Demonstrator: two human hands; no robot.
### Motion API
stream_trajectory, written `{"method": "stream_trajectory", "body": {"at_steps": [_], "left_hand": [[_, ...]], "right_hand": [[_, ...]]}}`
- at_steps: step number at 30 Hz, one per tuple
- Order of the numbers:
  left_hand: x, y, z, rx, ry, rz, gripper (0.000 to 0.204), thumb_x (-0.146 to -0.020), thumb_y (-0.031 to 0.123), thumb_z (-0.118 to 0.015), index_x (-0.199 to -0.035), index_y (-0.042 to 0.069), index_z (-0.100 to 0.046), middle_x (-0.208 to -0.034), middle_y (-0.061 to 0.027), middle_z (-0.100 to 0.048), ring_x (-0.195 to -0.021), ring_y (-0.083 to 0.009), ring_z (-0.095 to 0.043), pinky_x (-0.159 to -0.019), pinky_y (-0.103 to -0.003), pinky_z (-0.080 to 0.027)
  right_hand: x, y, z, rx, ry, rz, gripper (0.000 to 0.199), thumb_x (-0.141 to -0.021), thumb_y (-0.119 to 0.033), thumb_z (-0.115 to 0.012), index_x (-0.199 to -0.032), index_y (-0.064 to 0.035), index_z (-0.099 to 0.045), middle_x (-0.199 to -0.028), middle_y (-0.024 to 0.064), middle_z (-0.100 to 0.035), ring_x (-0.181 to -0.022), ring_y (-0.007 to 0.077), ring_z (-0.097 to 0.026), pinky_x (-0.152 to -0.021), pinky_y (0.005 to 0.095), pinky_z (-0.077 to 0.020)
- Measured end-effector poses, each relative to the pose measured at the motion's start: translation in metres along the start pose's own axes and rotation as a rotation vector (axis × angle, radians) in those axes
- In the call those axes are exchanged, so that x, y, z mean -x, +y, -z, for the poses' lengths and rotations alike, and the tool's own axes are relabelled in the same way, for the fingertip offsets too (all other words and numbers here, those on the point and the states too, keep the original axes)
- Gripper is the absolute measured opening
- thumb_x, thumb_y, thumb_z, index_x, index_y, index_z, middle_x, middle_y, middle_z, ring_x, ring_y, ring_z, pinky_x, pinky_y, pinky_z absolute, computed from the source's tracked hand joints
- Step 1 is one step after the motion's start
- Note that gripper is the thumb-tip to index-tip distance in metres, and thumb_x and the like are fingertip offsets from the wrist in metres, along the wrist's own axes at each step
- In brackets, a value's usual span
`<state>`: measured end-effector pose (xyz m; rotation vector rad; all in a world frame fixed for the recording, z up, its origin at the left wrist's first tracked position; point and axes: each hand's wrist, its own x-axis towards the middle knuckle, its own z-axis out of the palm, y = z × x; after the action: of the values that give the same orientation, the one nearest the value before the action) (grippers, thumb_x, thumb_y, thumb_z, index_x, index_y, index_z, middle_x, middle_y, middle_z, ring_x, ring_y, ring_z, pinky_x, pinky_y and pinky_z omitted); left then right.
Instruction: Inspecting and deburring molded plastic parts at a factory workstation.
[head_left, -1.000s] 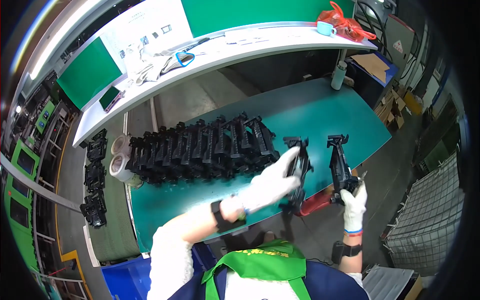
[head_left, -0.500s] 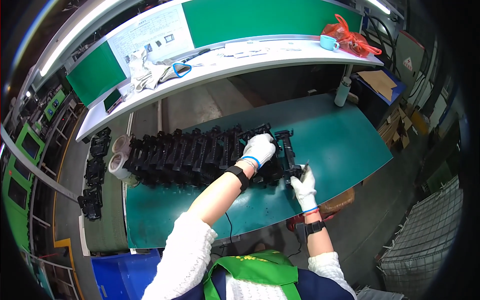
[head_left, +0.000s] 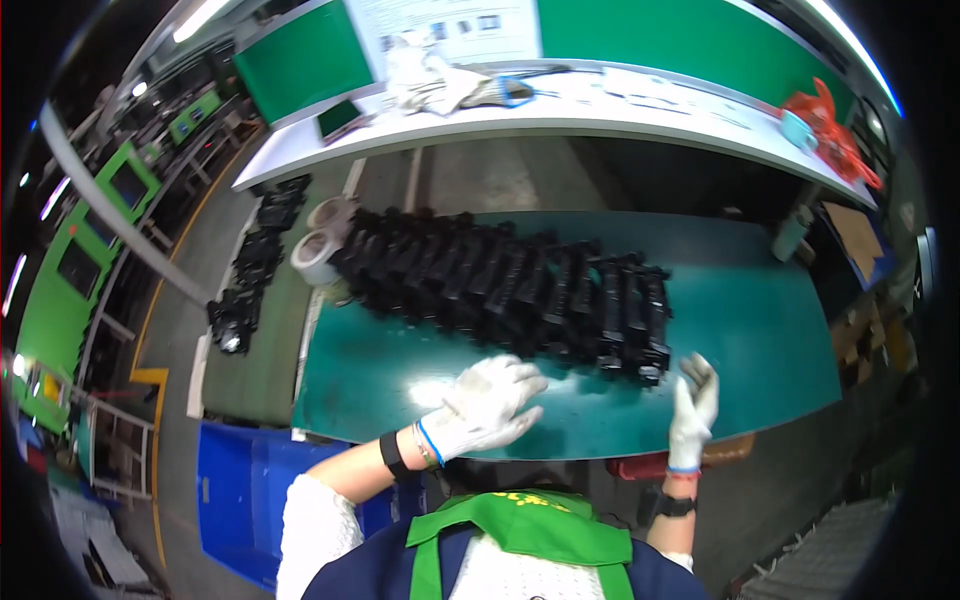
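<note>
A long row of black plastic parts (head_left: 490, 275) stands packed side by side on the green tabletop (head_left: 390, 390). My left hand (head_left: 488, 405), in a white glove, hovers over the near edge of the table in front of the row. Its fingers are stretched and apart, with nothing in them. My right hand (head_left: 693, 410), gloved too, is held up just right of the row's near end, apart from the last part. Its fingers point away, loosely bent, and no object shows in them.
Tape rolls (head_left: 316, 256) stand at the row's left end. More black parts (head_left: 257, 258) lie on the belt at left. A blue bin (head_left: 225, 490) is below it. A white shelf (head_left: 590, 128) carries gloves (head_left: 425, 85), a cup (head_left: 797, 130) and a red bag (head_left: 830, 125). A bottle (head_left: 792, 233) stands at right.
Both hands have let go of the black parts. My left hand has drawn back toward the near edge. The rightmost part now stands against the row. The view has swung left.
</note>
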<state>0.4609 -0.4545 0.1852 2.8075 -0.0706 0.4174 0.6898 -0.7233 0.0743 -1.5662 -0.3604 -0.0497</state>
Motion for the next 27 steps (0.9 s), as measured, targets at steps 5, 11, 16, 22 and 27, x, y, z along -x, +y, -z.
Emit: {"method": "stream_trajectory", "body": {"at_steps": [5,11,16,22,27], "left_hand": [[0.096,-0.023,-0.01,0.375,-0.127,0.438,0.043,-0.099,0.034,-0.069,-0.129,0.004,-0.072,-0.13,-0.0141,-0.072,-0.118,-0.0337,-0.068,-0.101,-0.042,-0.055],[0.135,-0.044,-0.047,1.526,0.185,0.607,0.056,-0.107,0.041,-0.063,-0.142,-0.003,-0.061,-0.124,-0.0151,-0.074,-0.115,-0.0262,-0.07,-0.097,-0.039,-0.057],[0.182,-0.086,-0.027,1.816,0.14,0.766,0.051,-0.108,0.037,-0.064,-0.139,-0.004,-0.061,-0.123,-0.015,-0.072,-0.109,-0.0205,-0.07,-0.098,-0.037,-0.057],[0.23,-0.111,-0.004,2.017,0.363,0.762,0.042,-0.108,0.031,-0.063,-0.133,-0.004,-0.062,-0.109,-0.0119,-0.072,-0.102,-0.0186,-0.071,-0.091,-0.035,-0.06],[0.248,-0.139,0.004,1.922,0.488,0.806,0.042,-0.106,0.029,-0.066,-0.131,-0.004,-0.066,-0.115,-0.0138,-0.074,-0.105,-0.0212,-0.072,-0.097,-0.035,-0.059]], "right_hand": [[0.052,-0.044,-0.041,-0.12,-0.409,-0.259,0.038,-0.104,-0.012,-0.06,-0.138,0.0029,-0.054,-0.12,0.0184,-0.072,-0.084,0.0204,-0.071,-0.076,0.0328,-0.0585],[0.101,-0.059,-0.177,-0.424,-1.417,-0.957,0.047,-0.107,-0.03,-0.06,-0.141,0.0011,-0.048,-0.114,0.0253,-0.071,-0.084,0.0279,-0.071,-0.079,0.0381,-0.059],[0.146,-0.074,-0.263,-0.706,-1.509,-1.246,0.05,-0.104,-0.033,-0.068,-0.138,0.0007,-0.053,-0.12,0.0182,-0.073,-0.094,0.0216,-0.071,-0.079,0.0319,-0.0596],[0.176,-0.076,-0.315,-0.713,-1.61,-1.31,0.054,-0.103,-0.033,-0.069,-0.143,-0.0008,-0.052,-0.126,0.0164,-0.07,-0.098,0.0182,-0.069,-0.083,0.0288,-0.0553],[0.178,-0.07,-0.342,-0.621,-1.742,-1.315,0.057,-0.102,-0.032,-0.07,-0.147,-0.0016,-0.051,-0.126,0.0166,-0.071,-0.096,0.0171,-0.069,-0.084,0.0285,-0.0541]]}}
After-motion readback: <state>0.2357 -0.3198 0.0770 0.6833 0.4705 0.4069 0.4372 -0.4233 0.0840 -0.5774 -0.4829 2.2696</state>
